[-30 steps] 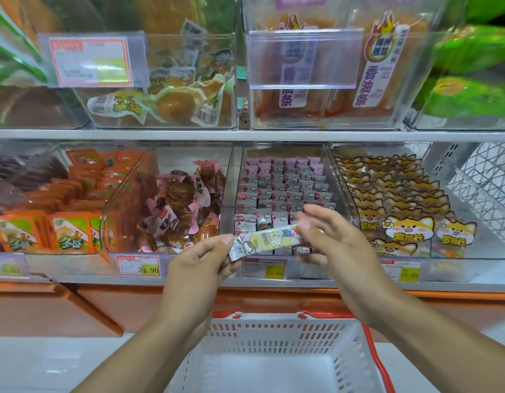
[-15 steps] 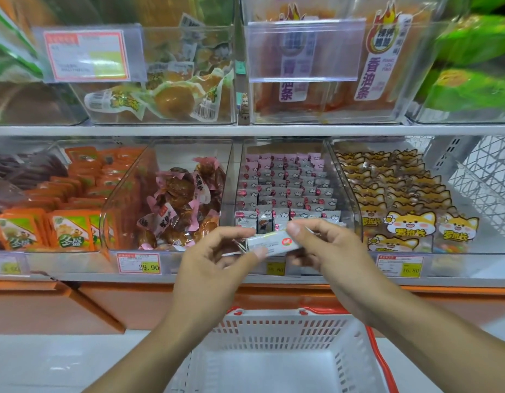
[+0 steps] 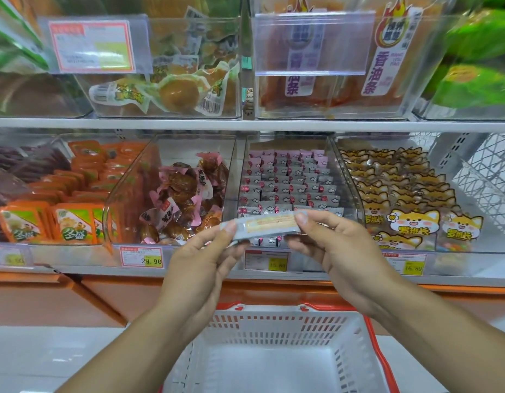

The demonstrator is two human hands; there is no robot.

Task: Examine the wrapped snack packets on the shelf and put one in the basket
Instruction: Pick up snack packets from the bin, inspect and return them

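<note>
Pinching a snack packet (image 3: 266,226) by its ends, the left hand (image 3: 201,268) and right hand (image 3: 334,248) hold it level before the shelf (image 3: 245,124) bin (image 3: 288,180) of similar packets, above the white basket (image 3: 276,330).

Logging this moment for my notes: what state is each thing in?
snack packet: wrapped, held level at both ends
left hand: pinching the packet's left end
right hand: pinching its right end
basket: on the floor below, nothing visible inside
pink-and-white packet bin: well stocked
</note>
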